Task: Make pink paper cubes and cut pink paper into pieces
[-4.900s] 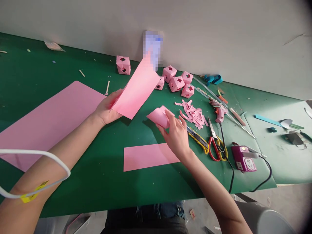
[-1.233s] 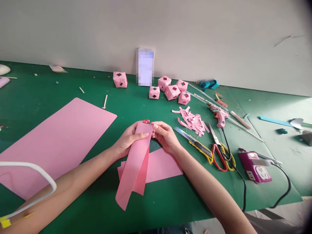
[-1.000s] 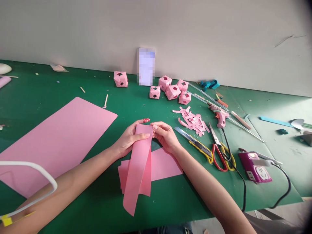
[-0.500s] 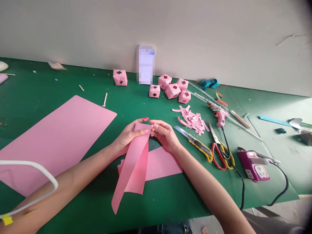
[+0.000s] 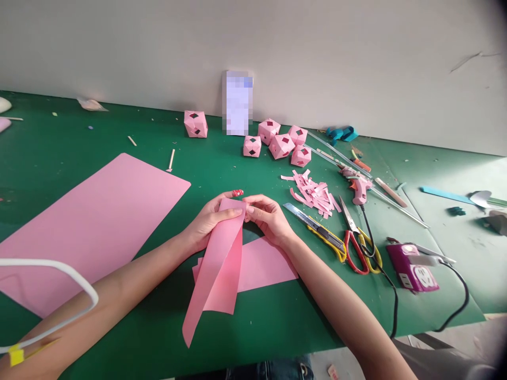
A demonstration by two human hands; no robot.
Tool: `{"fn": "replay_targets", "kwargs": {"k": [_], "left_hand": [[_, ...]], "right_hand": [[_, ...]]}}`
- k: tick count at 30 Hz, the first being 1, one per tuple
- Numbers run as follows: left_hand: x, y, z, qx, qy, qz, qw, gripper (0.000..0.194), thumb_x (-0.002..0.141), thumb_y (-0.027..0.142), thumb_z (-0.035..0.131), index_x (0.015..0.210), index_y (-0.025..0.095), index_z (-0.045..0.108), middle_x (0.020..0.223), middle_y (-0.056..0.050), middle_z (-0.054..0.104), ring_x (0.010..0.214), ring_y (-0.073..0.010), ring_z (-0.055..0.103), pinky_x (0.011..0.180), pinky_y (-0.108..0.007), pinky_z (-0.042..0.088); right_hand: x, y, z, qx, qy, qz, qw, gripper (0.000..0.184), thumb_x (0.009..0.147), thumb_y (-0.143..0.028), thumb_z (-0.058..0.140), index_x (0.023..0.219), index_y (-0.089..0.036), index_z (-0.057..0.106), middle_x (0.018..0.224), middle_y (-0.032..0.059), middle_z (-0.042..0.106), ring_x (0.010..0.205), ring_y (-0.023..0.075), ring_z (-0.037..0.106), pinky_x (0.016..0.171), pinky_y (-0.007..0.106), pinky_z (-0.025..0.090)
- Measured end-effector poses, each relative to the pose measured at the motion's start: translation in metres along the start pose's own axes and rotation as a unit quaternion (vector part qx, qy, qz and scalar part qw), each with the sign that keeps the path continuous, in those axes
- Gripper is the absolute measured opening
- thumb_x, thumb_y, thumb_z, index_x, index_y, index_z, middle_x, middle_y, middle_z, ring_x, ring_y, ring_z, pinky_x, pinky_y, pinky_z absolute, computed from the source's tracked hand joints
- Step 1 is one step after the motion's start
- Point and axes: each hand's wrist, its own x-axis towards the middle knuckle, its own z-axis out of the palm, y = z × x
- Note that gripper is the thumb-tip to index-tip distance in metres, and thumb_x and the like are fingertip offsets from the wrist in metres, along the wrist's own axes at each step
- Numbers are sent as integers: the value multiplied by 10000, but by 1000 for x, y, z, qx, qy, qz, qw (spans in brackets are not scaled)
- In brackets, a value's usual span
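Note:
A pink paper strip, folded over with its two ends fanned apart toward me, is held off the green table. My left hand grips it near the fold, thumb on top and fingers behind. The fingertips of my right hand pinch the strip's right edge at the fold. Beneath it lie more flat pink paper pieces. Just right of my right hand rests a yellow utility knife with its blade out, beside scissors with red and yellow handles.
A large pink sheet lies at left. Several folded pink paper cubes and a phone stand by the wall. Pink paper scraps, a glue gun and a purple power adapter with a cord are on the right.
My right fingertips have closed in slightly on the strip's folded edge. The left hand keeps its hold, and the view has shifted only a little.

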Motion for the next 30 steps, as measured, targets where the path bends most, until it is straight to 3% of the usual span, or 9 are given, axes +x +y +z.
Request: {"fn": "replay_targets", "kwargs": {"k": [19, 24, 30], "left_hand": [[1, 0, -4, -3, -27, -8, 1000, 671, 644, 261, 976, 1218, 184, 636, 859, -12, 758, 690, -135, 688, 610, -208, 502], [2, 1, -3, 3, -19, -18, 1000, 681, 641, 256, 983, 1229, 197, 645, 818, 11, 741, 613, -114, 651, 565, -205, 483], [3, -1, -5, 31, -18, -24, 999, 689, 649, 265, 988, 1249, 202, 655, 866, 6, 726, 677, -113, 670, 618, -203, 517]], "right_hand": [[-2, -1, 4, -38, 13, -5, 999, 369, 701, -434, 940, 924, -224, 734, 729, -44, 662, 645, 100, 597, 689, 263, 529], [-3, 2, 6, -80, 14, -7, 997, 444, 820, -586, 794, 763, -221, 547, 643, -71, 517, 504, 73, 466, 488, 231, 336], [-8, 7, 11, -172, 16, -29, 985, 546, 824, -646, 739, 619, -230, 451, 540, -87, 370, 469, 64, 309, 456, 242, 213]]}}
